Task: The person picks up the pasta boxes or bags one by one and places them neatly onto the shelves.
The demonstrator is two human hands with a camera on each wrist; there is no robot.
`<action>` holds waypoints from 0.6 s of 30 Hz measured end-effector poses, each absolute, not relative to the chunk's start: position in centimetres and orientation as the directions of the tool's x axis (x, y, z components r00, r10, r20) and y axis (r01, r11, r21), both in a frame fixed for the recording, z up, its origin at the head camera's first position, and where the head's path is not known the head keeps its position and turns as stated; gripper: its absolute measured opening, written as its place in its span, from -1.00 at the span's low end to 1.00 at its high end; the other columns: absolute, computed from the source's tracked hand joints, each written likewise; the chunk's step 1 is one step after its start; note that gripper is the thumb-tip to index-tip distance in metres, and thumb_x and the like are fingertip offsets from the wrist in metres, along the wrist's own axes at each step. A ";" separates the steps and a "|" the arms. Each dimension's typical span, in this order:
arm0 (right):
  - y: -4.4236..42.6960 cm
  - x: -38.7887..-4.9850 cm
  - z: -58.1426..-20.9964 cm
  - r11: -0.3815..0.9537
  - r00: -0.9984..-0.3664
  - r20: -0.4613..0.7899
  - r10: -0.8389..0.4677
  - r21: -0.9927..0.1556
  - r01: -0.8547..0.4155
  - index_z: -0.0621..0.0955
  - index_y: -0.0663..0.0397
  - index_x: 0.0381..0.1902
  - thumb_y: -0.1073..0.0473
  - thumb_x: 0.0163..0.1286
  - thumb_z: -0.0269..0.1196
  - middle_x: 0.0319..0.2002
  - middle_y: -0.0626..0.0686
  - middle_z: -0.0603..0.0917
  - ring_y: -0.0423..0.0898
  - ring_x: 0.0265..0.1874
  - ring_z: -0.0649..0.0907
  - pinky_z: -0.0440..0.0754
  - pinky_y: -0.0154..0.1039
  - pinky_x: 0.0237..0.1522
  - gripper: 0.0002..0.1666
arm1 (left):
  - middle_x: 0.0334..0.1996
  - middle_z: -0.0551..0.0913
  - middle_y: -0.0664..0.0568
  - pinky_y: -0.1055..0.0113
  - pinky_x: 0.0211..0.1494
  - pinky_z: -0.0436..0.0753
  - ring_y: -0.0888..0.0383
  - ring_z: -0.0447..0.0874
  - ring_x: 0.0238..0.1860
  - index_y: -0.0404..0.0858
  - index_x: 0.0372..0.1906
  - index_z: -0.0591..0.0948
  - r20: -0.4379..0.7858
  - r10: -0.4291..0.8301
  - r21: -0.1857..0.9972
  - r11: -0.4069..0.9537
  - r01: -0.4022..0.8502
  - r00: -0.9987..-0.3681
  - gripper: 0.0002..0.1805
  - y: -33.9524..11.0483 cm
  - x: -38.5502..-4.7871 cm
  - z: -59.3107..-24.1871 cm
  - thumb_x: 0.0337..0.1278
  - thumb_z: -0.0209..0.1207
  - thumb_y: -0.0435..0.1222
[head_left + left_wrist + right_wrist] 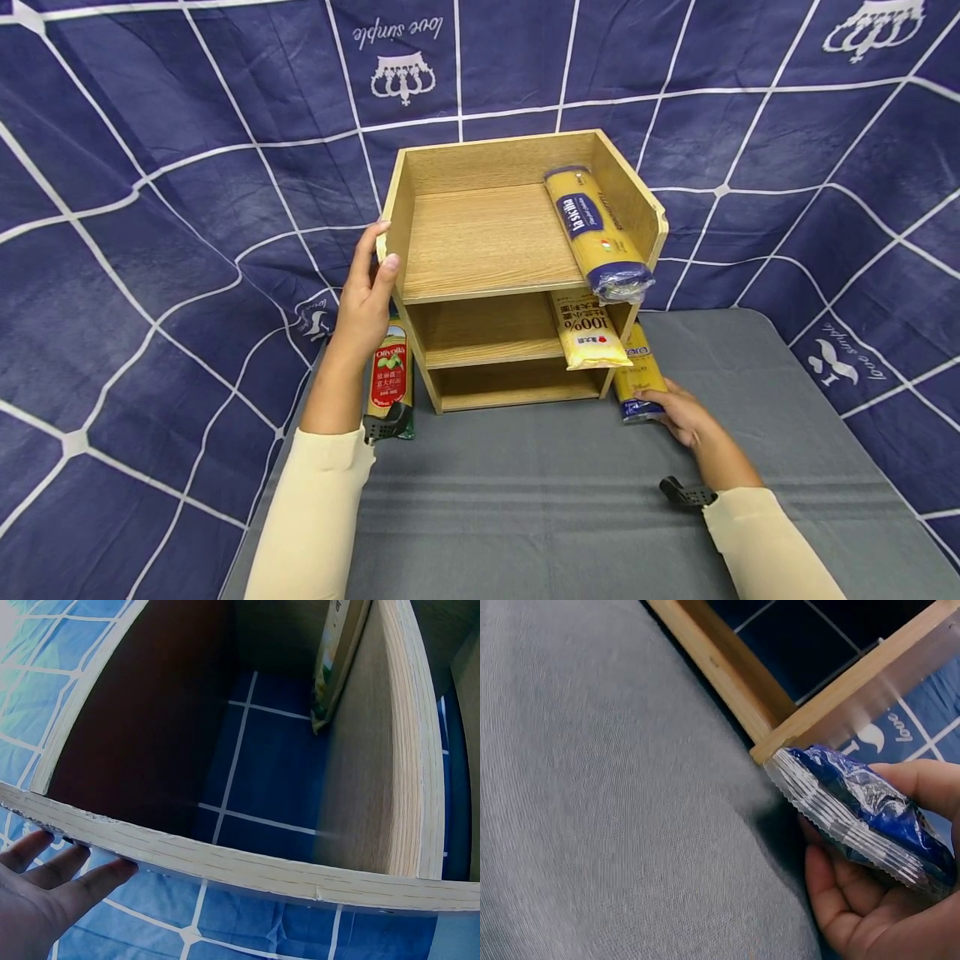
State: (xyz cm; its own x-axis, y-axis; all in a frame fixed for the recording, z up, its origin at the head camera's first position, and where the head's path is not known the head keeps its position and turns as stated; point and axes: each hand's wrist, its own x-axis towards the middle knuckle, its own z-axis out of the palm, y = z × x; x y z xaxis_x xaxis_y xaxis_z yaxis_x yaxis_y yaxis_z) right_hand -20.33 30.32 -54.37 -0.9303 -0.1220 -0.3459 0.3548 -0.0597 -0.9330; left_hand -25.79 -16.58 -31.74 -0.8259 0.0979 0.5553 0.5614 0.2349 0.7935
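My right hand [681, 414] pinches the near end of a yellow-and-blue pasta pack [636, 371], just beside the right side of the wooden shelf [487, 233]. My left hand [363, 308], fingers nearly straight, rests on its left edge. I think I'm getting hold of the pack; moving it needs a firm squeeze.

There are four pasta packets [597, 233], one wooden shelf unit [487, 237], two hands [363, 312] and two wristbands [388, 423].

upright wooden shelf [480, 237], yellow pasta packet [634, 372] beside it
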 end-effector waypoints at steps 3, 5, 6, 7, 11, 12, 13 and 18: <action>30.1 -20.2 -54.3 -0.112 -0.930 -0.351 -0.110 -0.925 0.363 0.09 0.30 0.50 0.27 0.49 0.14 -0.25 -0.23 0.71 -0.31 -0.24 0.69 0.65 -0.37 -0.15 -0.25 | 0.30 0.39 0.04 0.34 0.28 0.31 0.22 0.36 0.17 0.04 0.50 0.29 0.557 0.097 0.792 0.237 0.563 -0.825 -0.50 -16.6 -25.8 -31.7 0.57 -0.05 -0.23; 30.0 -20.2 -54.2 -0.150 -0.927 -0.361 -0.106 -0.915 0.374 0.13 0.24 0.48 0.28 0.49 0.15 -0.27 -0.22 0.73 -0.30 -0.26 0.70 0.67 -0.36 -0.18 -0.29 | 0.30 0.38 0.05 0.35 0.28 0.30 0.22 0.35 0.17 0.03 0.50 0.29 0.559 0.097 0.791 0.236 0.565 -0.823 -0.50 -16.6 -25.7 -31.7 0.57 -0.04 -0.24; 29.9 -20.1 -54.2 -0.169 -0.924 -0.368 -0.102 -0.909 0.380 0.16 0.18 0.46 0.29 0.49 0.15 -0.28 -0.21 0.73 -0.29 -0.27 0.71 0.67 -0.35 -0.20 -0.32 | 0.30 0.38 0.05 0.35 0.28 0.30 0.22 0.35 0.16 0.03 0.50 0.29 0.558 0.097 0.791 0.235 0.564 -0.824 -0.50 -16.6 -25.7 -31.6 0.57 -0.04 -0.25; 29.9 -20.1 -54.2 -0.181 -0.921 -0.375 -0.104 -0.904 0.388 0.19 0.13 0.44 0.29 0.50 0.15 -0.29 -0.20 0.73 -0.28 -0.28 0.71 0.68 -0.34 -0.22 -0.36 | 0.29 0.38 0.05 0.35 0.27 0.30 0.22 0.34 0.15 0.02 0.50 0.29 0.558 0.097 0.792 0.234 0.564 -0.824 -0.50 -16.5 -25.7 -31.6 0.57 -0.04 -0.26; 29.7 -19.8 -54.3 -0.225 -0.915 -0.389 -0.101 -0.888 0.402 0.28 -0.05 0.33 0.30 0.51 0.12 -0.32 -0.16 0.73 -0.25 -0.31 0.73 0.71 -0.30 -0.27 -0.49 | 0.26 0.37 0.06 0.36 0.23 0.31 0.19 0.34 0.11 -0.01 0.51 0.28 0.553 0.098 0.796 0.231 0.560 -0.827 -0.49 -16.5 -25.6 -31.6 0.57 -0.05 -0.28; 29.7 -19.8 -54.3 -0.230 -0.915 -0.391 -0.099 -0.886 0.403 0.28 -0.06 0.33 0.30 0.52 0.12 -0.32 -0.16 0.73 -0.24 -0.31 0.73 0.71 -0.29 -0.27 -0.49 | 0.26 0.36 0.06 0.36 0.21 0.31 0.19 0.34 0.10 -0.02 0.51 0.27 0.548 0.096 0.799 0.234 0.554 -0.831 -0.49 -16.5 -25.6 -31.6 0.57 -0.05 -0.29; 29.7 -19.7 -54.3 -0.233 -0.916 -0.390 -0.096 -0.886 0.402 0.27 -0.05 0.34 0.30 0.52 0.12 -0.33 -0.16 0.73 -0.24 -0.32 0.73 0.72 -0.29 -0.28 -0.49 | 0.26 0.36 0.05 0.37 0.21 0.31 0.18 0.34 0.09 -0.04 0.51 0.27 0.544 0.095 0.801 0.236 0.550 -0.834 -0.48 -16.5 -25.6 -31.5 0.57 -0.05 -0.30; 29.7 -19.5 -54.4 -0.258 -0.921 -0.379 -0.093 -0.884 0.390 0.29 -0.08 0.30 0.31 0.51 0.12 -0.31 -0.15 0.72 -0.23 -0.31 0.73 0.72 -0.26 -0.26 -0.51 | 0.33 0.32 -0.04 0.36 0.24 0.29 0.18 0.31 0.13 -0.17 0.51 0.23 0.521 0.098 0.816 0.234 0.528 -0.848 -0.48 -16.3 -25.2 -31.0 0.56 -0.07 -0.34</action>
State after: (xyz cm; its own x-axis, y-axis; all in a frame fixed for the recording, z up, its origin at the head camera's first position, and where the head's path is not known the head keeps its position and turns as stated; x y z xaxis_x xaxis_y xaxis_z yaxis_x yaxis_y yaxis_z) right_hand -19.54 29.68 -54.36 -0.9208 -0.0932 -0.3787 0.3897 -0.2578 -0.8841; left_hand -25.17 -16.34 -31.03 -0.8480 0.0978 0.5208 0.5283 0.2340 0.8162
